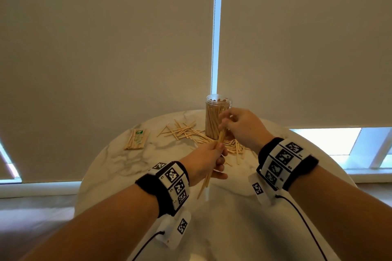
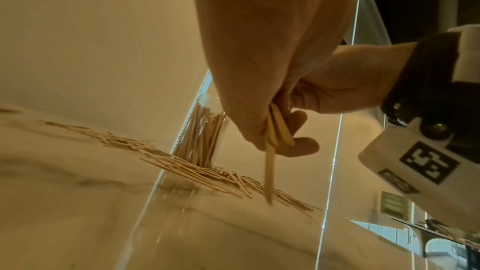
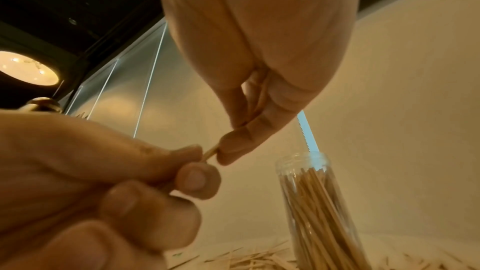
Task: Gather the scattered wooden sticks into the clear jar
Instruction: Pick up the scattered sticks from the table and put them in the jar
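A clear jar [image 1: 218, 112] [image 2: 205, 134] [image 3: 319, 208], nearly full of upright wooden sticks, stands at the far side of a round marble table [image 1: 118, 161]. Loose sticks [image 1: 182, 130] [image 2: 182, 167] lie fanned around its base. My left hand [image 1: 209, 160] [image 3: 103, 182] grips a small bundle of sticks [image 1: 212, 165] [image 2: 278, 128] in front of the jar, their lower ends hanging toward me. My right hand [image 1: 233, 122] [image 3: 233, 147] pinches the upper end of that bundle between thumb and fingertips, just in front of the jar.
A wrapped pack of sticks [image 1: 136, 139] lies at the table's left. Closed roller blinds [image 1: 106, 48] hang right behind the table, with a bead chain [image 1: 214, 27] above the jar. Bare marble lies between the pile and my body.
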